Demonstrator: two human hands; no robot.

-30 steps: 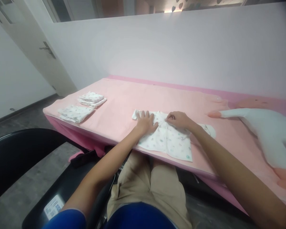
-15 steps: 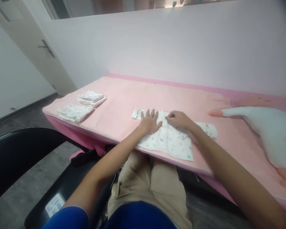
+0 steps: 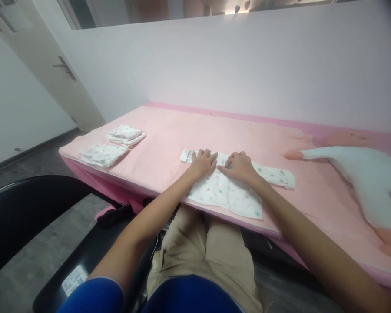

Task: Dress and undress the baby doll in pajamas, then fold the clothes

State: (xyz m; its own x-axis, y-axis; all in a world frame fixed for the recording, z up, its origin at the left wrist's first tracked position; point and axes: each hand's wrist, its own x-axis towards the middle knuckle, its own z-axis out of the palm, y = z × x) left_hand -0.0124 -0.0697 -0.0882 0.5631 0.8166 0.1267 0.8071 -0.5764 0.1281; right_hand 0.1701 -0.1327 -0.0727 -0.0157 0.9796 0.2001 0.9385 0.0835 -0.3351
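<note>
A white baby shirt [image 3: 211,193] with small green and grey prints lies spread on the pink-covered table, its sleeves out to both sides. My left hand [image 3: 202,164] rests on the upper left of the shirt, fingers bent, with thumb and forefinger closed at the front opening near the neckline. Just right of it, my right hand [image 3: 240,167] has its fingers curled in and its thumb pointing at the same front edge, closed on the cloth. The bit of fabric between the fingertips is too small to make out.
Folded printed baby clothes [image 3: 104,154] lie at the table's left end, beside another small folded stack [image 3: 125,134]. A white stuffed goose [image 3: 361,174] lies on the right. A black chair [image 3: 94,248] holding a phone [image 3: 115,216] stands at lower left.
My left hand has drawn its spread fingers in and bent them toward the shirt's front opening. My right hand has shifted slightly left and down, closer to the left one.
</note>
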